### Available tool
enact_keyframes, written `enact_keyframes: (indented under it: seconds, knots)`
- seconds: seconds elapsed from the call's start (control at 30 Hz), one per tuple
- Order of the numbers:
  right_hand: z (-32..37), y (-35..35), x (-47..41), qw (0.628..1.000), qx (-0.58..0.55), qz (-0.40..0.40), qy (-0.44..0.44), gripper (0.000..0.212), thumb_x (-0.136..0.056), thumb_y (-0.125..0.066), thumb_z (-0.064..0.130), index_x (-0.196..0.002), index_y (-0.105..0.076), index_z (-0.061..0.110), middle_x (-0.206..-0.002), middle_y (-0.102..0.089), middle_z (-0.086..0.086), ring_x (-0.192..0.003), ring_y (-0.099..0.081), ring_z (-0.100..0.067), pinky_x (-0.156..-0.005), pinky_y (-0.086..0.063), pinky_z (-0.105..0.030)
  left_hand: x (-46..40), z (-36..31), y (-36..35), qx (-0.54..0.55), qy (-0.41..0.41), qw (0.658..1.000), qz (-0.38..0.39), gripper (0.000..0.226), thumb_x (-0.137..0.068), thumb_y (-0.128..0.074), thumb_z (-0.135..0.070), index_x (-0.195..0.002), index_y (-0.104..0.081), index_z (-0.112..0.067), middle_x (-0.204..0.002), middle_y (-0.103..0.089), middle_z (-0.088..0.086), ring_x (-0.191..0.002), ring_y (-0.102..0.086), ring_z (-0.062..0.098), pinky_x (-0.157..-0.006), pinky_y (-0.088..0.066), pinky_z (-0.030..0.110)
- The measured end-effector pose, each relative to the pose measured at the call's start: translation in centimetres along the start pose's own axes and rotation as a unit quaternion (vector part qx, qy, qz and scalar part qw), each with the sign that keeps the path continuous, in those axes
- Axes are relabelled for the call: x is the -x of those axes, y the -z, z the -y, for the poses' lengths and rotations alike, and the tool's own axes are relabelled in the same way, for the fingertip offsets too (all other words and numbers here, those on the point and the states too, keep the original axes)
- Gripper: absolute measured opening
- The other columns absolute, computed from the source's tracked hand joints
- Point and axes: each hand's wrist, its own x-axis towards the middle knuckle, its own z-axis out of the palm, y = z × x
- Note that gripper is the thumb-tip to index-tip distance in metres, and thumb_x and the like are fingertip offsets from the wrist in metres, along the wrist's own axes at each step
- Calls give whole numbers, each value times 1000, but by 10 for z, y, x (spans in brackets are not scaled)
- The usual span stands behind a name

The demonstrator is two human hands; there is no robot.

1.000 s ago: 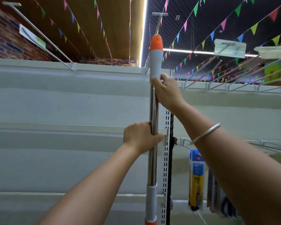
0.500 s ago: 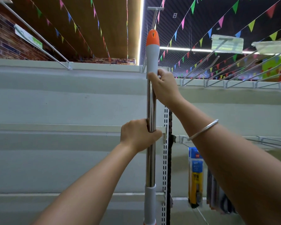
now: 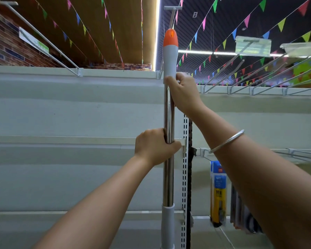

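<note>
Both hands, left hand (image 3: 154, 146) and right hand (image 3: 184, 93), grip upright pole (image 3: 168, 177).

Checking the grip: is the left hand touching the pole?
Touching. The head view shows the left hand wrapped round the pole, fingers curled against the metal.

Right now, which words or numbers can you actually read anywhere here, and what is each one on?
"18": on the yellow part of the hanging packet.
Red logo and blue label on that same packet: too blurred to read.
White and green sign by the brick wall: too blurred to read.
Clear tag holders on the hooks: nothing legible.
Orange-tipped pole: no print visible.
</note>
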Motion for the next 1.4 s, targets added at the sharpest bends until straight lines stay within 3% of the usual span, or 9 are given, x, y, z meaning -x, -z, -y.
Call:
enact_keyframes:
  seconds: [0.3, 0.43, 0.53, 0.7, 0.83, 1.0, 1.4]
  knots:
    - [4, 0, 1, 1000, 9, 10, -12, 24, -89, -49, 18, -66, -46, 16, -56, -40, 2, -51, -38, -14, -52, -30, -27, -3, 0, -1, 0, 9, 1000, 15, 35, -77, -56, -34, -51, -37, -20, -48, -41, -6, -51, -42, 17, -52, -32, 26]
    - [8, 0, -3, 1000, 13, 22, 4, 16, -91, -49, 20, -79, -50, 10, -61, -42, 1, -52, -39, -13, -52, -32, -28, -8, 1, 1, 10, 7, 1000, 8, 35, -78, -56, -32, -51, -38, -19, -47, -41, -6, -49, -41, 17, -53, -35, 26]
    - [7, -1, -6, 1000, 15, 27, 5, 18, -92, -48, 19, -74, -48, 13, -61, -41, 0, -52, -38, -12, -49, -32, -26, -12, 1, 2, 13, 15, 1000, 19, 34, -78, -55, -32, -52, -40, -18, -49, -44, -5, -51, -44, 18, -56, -39, 28]
    - [2, -1, -4, 1000, 13, 26, 0, 21, -92, -47, 18, -71, -45, 16, -62, -41, 1, -50, -39, -11, -42, -33, -19, -10, -3, 0, -3, 18, 1000, 24, 33, -78, -54, -32, -53, -38, -18, -51, -45, -6, -50, -42, 15, -50, -33, 25]
    - [-14, -6, 0, 999, 23, 32, -29, 23, -91, -48, 19, -68, -44, 15, -58, -41, 0, -51, -40, -15, -51, -32, -27, -6, 5, -12, -20, 35, 998, 51, 34, -78, -52, -34, -52, -36, -20, -50, -42, -6, -49, -40, 14, -49, -29, 25]
    - [-36, -18, 6, 996, 14, 59, -64, 25, -91, -48, 19, -67, -41, 17, -58, -39, 1, -49, -37, -15, -47, -28, -26, -2, 19, -27, -27, 70, 994, 85, 32, -78, -50, -37, -54, -38, -20, -54, -46, -5, -54, -46, 18, -49, -31, 27]
    - [-79, -42, -22, 993, 44, 60, -92, 22, -91, -46, 26, -71, -44, 18, -63, -45, 0, -55, -45, -18, -56, -41, -33, -38, 47, -52, -53, 113, 983, 136, 33, -81, -52, -45, -59, -45, -21, -61, -51, -3, -64, -53, 22, -50, -33, 26]
